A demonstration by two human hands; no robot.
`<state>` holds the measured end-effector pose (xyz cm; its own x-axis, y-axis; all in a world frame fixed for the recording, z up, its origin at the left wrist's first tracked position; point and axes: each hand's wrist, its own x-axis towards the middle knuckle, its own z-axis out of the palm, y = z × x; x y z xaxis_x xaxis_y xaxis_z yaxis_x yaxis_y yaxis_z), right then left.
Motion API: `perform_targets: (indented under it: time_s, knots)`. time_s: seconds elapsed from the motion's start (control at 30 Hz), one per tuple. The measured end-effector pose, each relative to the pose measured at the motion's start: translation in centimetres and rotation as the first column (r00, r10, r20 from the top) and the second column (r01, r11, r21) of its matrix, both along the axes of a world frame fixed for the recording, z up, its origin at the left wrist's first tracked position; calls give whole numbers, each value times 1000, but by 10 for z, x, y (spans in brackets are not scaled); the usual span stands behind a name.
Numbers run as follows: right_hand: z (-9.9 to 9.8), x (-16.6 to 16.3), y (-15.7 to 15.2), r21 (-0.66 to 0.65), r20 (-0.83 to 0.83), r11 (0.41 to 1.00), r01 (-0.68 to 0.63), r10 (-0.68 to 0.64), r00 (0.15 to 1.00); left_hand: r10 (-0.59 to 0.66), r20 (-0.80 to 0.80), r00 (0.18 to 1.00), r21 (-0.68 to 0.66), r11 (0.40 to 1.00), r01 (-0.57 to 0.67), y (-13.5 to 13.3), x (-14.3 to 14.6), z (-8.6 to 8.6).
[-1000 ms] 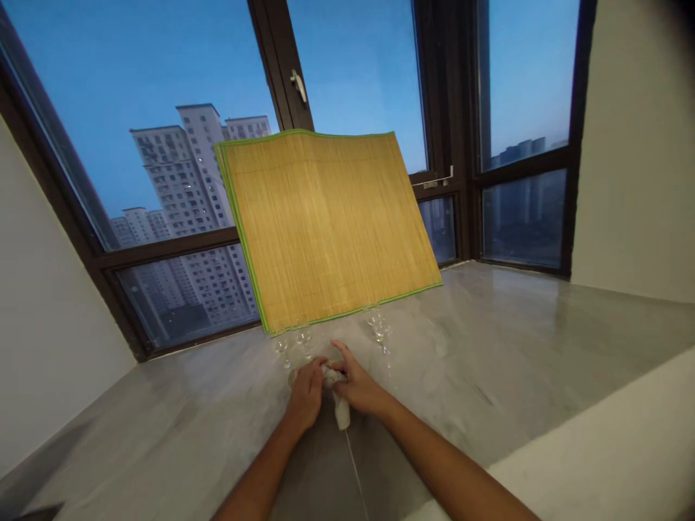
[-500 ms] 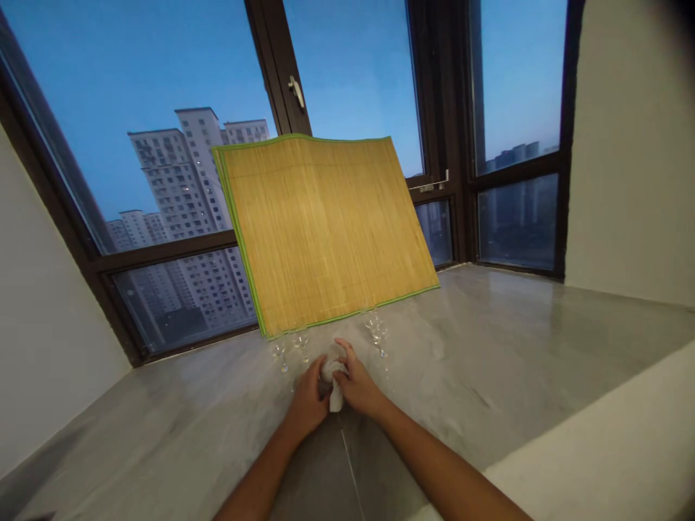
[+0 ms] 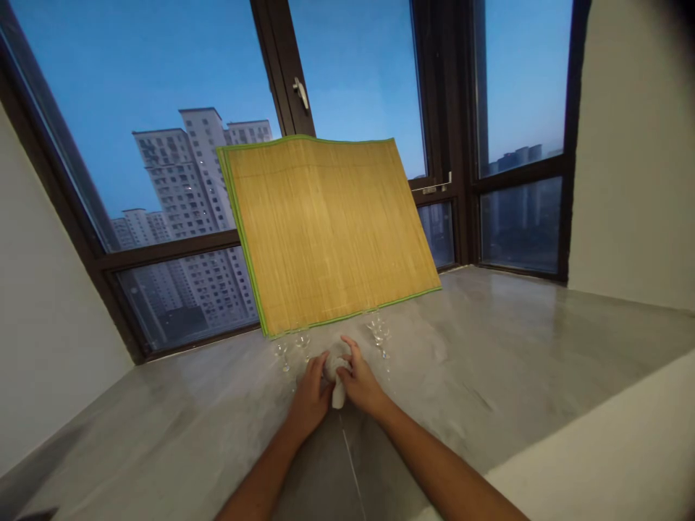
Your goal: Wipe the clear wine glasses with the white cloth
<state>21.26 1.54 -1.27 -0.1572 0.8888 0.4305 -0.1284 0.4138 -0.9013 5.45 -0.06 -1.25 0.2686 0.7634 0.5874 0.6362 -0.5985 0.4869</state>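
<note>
Both my hands meet over the grey stone sill. My right hand [image 3: 363,383] is closed on a bunched white cloth [image 3: 337,373], whose tail hangs down between the hands. My left hand [image 3: 308,396] is curled against the same bundle, and what it grips under the cloth is hidden. Just beyond the hands stand small clear stemmed glasses: two on the left [image 3: 282,353] [image 3: 302,340] and a close group on the right [image 3: 380,333].
A bamboo mat [image 3: 331,231] with green edging leans against the dark-framed window [image 3: 282,72], its lower edge resting on the sill [image 3: 515,347] behind the glasses. White walls close in at left [image 3: 48,340] and right [image 3: 630,159]. A pale ledge [image 3: 597,449] crosses the lower right.
The hands and cloth have moved a little farther from me, towards the glasses, and the cloth has been bunched up higher between them. The glasses and mat have stayed put.
</note>
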Motion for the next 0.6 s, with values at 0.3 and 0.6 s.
perform_targets:
  time_s: [0.3, 0.6]
  knots:
    - [1, 0, 0, 45, 8, 999, 15, -15, 1000, 71, -44, 997, -10, 997, -71, 0, 1, 2]
    - [5, 2, -2, 126, -73, 992, -3, 12, 997, 73, -60, 996, 12, 997, -73, -1, 0, 5]
